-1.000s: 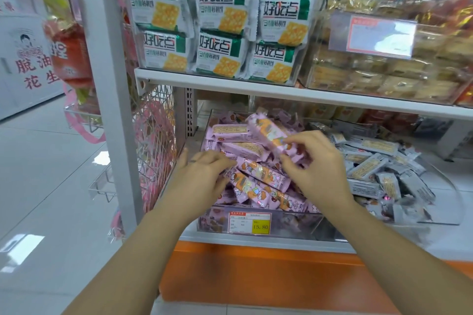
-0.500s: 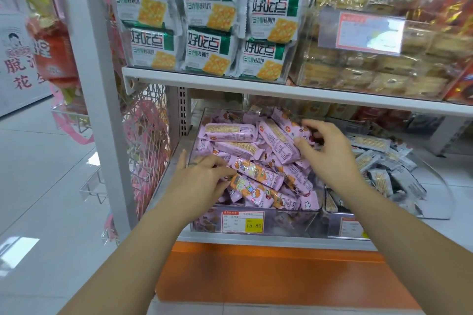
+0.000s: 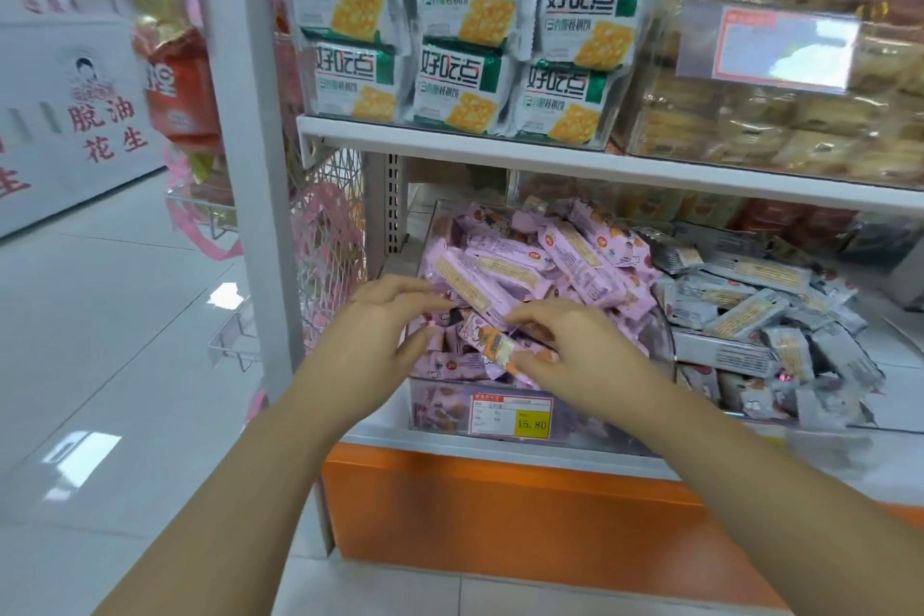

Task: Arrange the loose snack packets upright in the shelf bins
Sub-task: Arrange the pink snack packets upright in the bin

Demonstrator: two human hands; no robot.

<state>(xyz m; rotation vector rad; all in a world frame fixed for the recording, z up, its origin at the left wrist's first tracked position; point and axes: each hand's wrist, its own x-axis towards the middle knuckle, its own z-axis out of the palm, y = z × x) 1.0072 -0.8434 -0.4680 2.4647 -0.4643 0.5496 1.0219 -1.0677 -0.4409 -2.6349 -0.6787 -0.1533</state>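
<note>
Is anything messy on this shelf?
Yes. The pink packets lie heaped at all angles in their clear bin, none upright; the right hand pinches one. The grey packets beside them are jumbled too. The green cracker bags above stand neatly.

A glossy pale floor [image 3: 100, 365] stretches left, showing bright light reflections [image 3: 80, 455]. A white shelf upright [image 3: 240, 165] stands near, above an orange plinth [image 3: 500, 505].

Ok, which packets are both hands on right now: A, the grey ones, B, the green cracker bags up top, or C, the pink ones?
C: the left hand rests on the pink packets and the right hand pinches one, in the clear bin with the 15.80 tag.
</note>
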